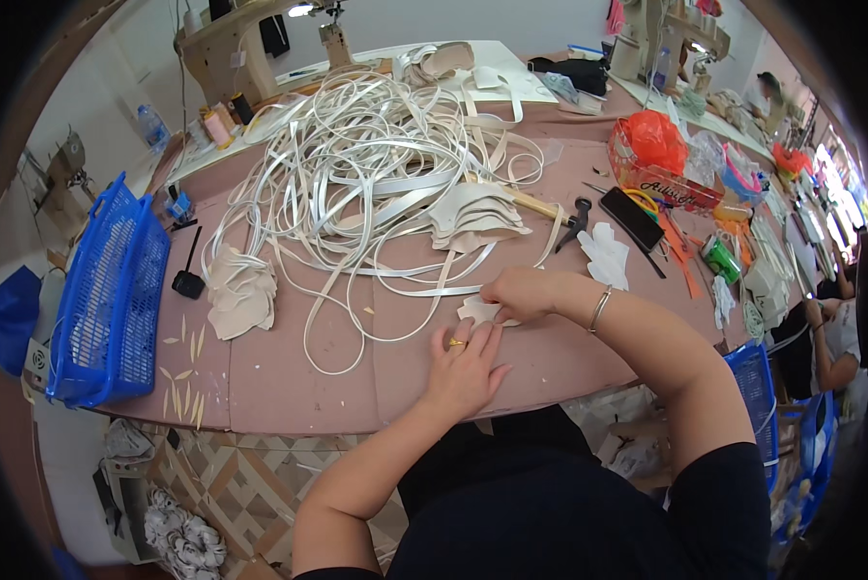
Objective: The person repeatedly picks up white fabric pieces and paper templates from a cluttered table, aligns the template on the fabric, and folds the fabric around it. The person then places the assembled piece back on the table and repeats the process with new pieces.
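Observation:
A small cream cut piece (476, 309) with a wavy edge lies flat near the table's front edge. The spread fingers of my left hand (465, 365) rest on its near side, and a yellow ring shows on one finger. My right hand (523, 295) is closed, its fingers curled down at the far side of the piece; what they pinch is hidden. Just beyond, a white strap (453, 290) runs up to the right hand. Behind it stands a stack of cream cut pieces (477, 217), in front of a large tangle of white and cream straps (356, 164).
Another cream stack (240, 290) lies at left, near a blue basket (115, 300). A hammer (577, 224), a phone (632, 217), white pieces (605, 255) and a green can (720, 259) lie at right. Sewing machines (231, 48) stand behind. A co-worker (830, 333) sits far right.

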Motion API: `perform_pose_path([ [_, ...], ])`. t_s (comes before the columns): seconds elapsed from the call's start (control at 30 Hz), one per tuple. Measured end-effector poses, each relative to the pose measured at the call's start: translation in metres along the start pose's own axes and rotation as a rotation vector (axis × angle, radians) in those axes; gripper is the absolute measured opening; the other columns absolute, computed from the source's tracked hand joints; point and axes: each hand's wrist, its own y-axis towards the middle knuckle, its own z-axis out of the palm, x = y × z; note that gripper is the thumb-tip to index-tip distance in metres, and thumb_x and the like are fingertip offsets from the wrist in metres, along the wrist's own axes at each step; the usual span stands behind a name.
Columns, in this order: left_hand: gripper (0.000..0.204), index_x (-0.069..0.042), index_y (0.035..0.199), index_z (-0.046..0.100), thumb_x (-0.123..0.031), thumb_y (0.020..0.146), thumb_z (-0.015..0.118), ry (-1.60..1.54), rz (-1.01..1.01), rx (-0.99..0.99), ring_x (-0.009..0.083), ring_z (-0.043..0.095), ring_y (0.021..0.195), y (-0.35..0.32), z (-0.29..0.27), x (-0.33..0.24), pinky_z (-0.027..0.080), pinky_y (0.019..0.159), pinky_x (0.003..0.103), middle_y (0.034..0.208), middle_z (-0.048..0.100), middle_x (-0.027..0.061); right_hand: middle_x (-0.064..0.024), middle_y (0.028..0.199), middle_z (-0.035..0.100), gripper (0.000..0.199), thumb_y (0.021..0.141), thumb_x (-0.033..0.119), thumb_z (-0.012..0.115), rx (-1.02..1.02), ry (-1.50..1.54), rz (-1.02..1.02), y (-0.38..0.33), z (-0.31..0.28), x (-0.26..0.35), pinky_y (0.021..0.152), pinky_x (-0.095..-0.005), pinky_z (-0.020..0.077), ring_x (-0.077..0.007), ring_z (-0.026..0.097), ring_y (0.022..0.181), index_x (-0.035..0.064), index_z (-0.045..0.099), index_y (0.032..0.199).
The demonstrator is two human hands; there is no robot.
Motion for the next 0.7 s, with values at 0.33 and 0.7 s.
perform_pose_path([
  [0.33,0.042,-0.008,0.11,0.054,-0.031,0.076,0.06,0.012,0.011,0.098,0.0241,0.043,0.106,0.011,0.006,0.011,0.024,0.092,0.049,0.105,0.05,0.0048,-0.0176,0.085,0.062,0.026,0.069,0.02,0.069,0.058,-0.123,0.253,-0.011,-0.009,0.019,0.073,-0.0383,0.0466,-0.0332,0.059,0.081,0.0031,0.06,0.087],
  [0.7,0.04,-0.011,0.109,0.057,-0.032,0.075,0.061,-0.005,0.066,0.05,0.0239,0.043,0.108,0.013,0.005,0.012,0.021,0.094,0.052,0.103,0.051,0.0024,-0.0235,0.087,0.061,0.028,0.078,0.02,0.058,-0.04,-0.006,0.304,-0.013,0.012,0.004,0.074,-0.0415,0.0481,-0.0355,0.061,0.085,-0.0046,0.059,0.091],
])
